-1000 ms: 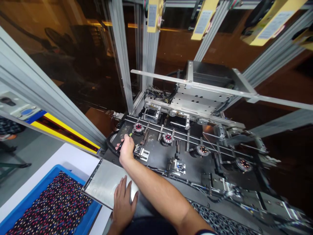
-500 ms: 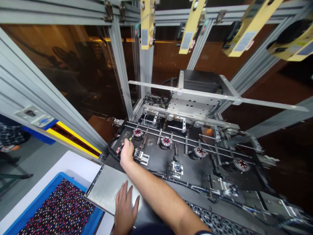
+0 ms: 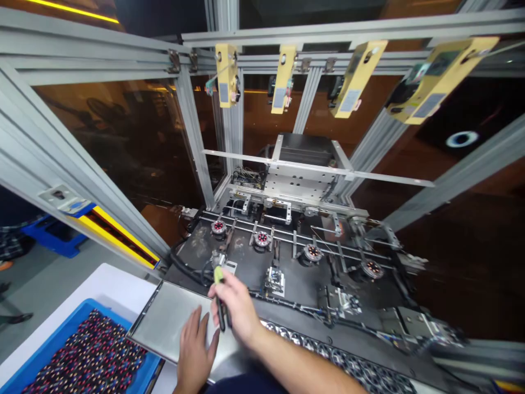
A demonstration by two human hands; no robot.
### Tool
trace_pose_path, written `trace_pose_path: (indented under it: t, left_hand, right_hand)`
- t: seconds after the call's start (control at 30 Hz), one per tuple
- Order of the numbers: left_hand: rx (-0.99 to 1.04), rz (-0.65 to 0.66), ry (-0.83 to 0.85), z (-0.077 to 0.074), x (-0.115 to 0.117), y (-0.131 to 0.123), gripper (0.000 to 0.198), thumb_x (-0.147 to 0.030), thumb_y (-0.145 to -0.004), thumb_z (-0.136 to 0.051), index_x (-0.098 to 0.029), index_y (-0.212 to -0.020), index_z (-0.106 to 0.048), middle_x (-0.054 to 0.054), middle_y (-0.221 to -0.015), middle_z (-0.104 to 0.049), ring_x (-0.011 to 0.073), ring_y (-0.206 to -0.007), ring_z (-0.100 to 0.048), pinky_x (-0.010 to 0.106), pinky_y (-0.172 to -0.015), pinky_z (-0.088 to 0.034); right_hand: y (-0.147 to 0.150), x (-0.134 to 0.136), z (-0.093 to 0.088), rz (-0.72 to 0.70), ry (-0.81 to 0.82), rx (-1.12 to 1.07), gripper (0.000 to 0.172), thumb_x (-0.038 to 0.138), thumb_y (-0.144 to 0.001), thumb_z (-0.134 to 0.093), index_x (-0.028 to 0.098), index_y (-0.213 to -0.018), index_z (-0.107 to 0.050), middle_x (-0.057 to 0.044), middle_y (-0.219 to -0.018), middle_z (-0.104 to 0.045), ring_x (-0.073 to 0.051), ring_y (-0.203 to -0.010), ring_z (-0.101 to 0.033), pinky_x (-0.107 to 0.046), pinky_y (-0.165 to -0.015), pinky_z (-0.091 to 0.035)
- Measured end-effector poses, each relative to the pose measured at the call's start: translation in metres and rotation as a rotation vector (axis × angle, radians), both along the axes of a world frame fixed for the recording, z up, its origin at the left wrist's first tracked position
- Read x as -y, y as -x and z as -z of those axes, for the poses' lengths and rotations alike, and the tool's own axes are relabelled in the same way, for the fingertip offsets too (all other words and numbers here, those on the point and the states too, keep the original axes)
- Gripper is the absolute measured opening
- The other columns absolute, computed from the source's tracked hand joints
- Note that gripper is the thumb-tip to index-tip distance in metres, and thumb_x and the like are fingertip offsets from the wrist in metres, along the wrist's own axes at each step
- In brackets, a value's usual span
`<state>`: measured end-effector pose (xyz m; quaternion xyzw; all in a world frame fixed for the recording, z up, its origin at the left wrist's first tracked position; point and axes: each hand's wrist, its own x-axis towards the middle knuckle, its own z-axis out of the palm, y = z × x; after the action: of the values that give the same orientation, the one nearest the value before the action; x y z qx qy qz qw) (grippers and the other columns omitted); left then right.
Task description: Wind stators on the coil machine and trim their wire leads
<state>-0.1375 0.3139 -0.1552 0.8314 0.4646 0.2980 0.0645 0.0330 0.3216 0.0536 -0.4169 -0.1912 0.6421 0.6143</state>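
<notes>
Well, the fingers of the right hand (image 3: 238, 309) are curled round a small hand tool (image 3: 219, 275), with its green end poking up and two dark legs hanging down below; it looks like cutters or pliers, but fingers cover its middle. Just beside it, the left hand (image 3: 194, 342) is flat, back up, with its fingers a little apart and its thumb stuck out. It has hold of nothing that shows, and its palm is hidden. Both hands are over a shiny metal plate (image 3: 164, 312), which the hands and right arm partly cover. Past the fingers, four round parts (image 3: 262, 239) sit in a row on the dark machine bed (image 3: 305, 279). Nearer, the right arm hides some of the metal rings (image 3: 340, 355). On the left, a blue bin (image 3: 53, 343) full of small dark, red-dotted pieces (image 3: 94, 355) is cut off at the bottom. Farther out, another person's checked cloth (image 3: 10, 241) is cut off at the left edge. High up hang four yellow blocks (image 3: 285, 79).
</notes>
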Motion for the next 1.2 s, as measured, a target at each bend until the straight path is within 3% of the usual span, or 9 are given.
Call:
trace_pose_path:
  t: [0.1, 0.2, 0.4, 1.03, 1.13, 1.2]
  left_hand:
    - [-0.135, 0.020, -0.024, -0.001, 0.003, 0.000, 0.037, -0.035, -0.087, -0.059, -0.014, -0.118, -0.062, 0.020, -0.135, -0.057, 0.0368, -0.126, -0.052, 0.052, -0.097, -0.046]
    - [-0.201, 0.025, -0.050, -0.001, 0.002, 0.001, 0.038, -0.037, -0.088, -0.056, -0.012, -0.117, -0.061, 0.022, -0.135, -0.056, 0.0369, -0.125, -0.053, 0.052, -0.097, -0.047]
    - [-0.210, 0.035, -0.011, -0.002, 0.002, 0.003, 0.042, -0.041, -0.090, -0.052, -0.013, -0.120, -0.058, 0.022, -0.136, -0.054, 0.0378, -0.125, -0.052, 0.053, -0.096, -0.047]
    - [-0.219, 0.034, 0.014, -0.005, 0.002, 0.000, 0.042, -0.042, -0.089, -0.053, -0.013, -0.118, -0.059, 0.022, -0.139, -0.053, 0.0372, -0.128, -0.050, 0.052, -0.098, -0.046]
    - [-0.232, 0.038, -0.003, -0.004, 0.002, 0.000, 0.041, -0.041, -0.089, -0.053, -0.012, -0.118, -0.059, 0.023, -0.137, -0.053, 0.0377, -0.126, -0.052, 0.052, -0.096, -0.046]
    - [-0.229, 0.041, -0.007, -0.002, 0.001, 0.002, 0.041, -0.040, -0.088, -0.054, -0.013, -0.118, -0.058, 0.022, -0.136, -0.054, 0.0380, -0.125, -0.052, 0.053, -0.096, -0.047]
  right_hand:
    - [-0.030, -0.011, 0.029, 0.283, 0.103, 0.029, 0.041, 0.040, -0.073, -0.062, 0.018, -0.107, -0.053, 0.006, -0.069, -0.058, -0.007, -0.043, -0.053, -0.016, -0.035, -0.042]
    - [-0.040, -0.026, 0.051, 0.417, 0.146, 0.011, 0.035, 0.037, -0.076, -0.061, 0.019, -0.105, -0.052, 0.007, -0.070, -0.055, -0.006, -0.044, -0.052, -0.014, -0.034, -0.040]
    - [-0.036, -0.047, 0.065, 0.557, 0.190, -0.058, 0.020, 0.034, -0.079, -0.058, 0.020, -0.092, -0.052, 0.008, -0.066, -0.054, -0.006, -0.041, -0.049, -0.015, -0.032, -0.038]
    - [-0.043, -0.058, 0.073, 0.606, 0.187, -0.079, 0.023, 0.039, -0.077, -0.054, 0.021, -0.092, -0.049, 0.008, -0.070, -0.053, -0.004, -0.041, -0.048, -0.015, -0.034, -0.039]
    - [-0.042, -0.057, 0.064, 0.560, 0.147, -0.081, 0.020, 0.039, -0.079, -0.052, 0.022, -0.086, -0.046, 0.010, -0.065, -0.050, -0.003, -0.038, -0.044, -0.013, -0.033, -0.036]
    - [-0.038, -0.043, 0.050, 0.442, 0.094, -0.089, 0.020, 0.039, -0.077, -0.055, 0.021, -0.081, -0.046, 0.010, -0.061, -0.050, -0.003, -0.035, -0.042, -0.014, -0.032, -0.034]
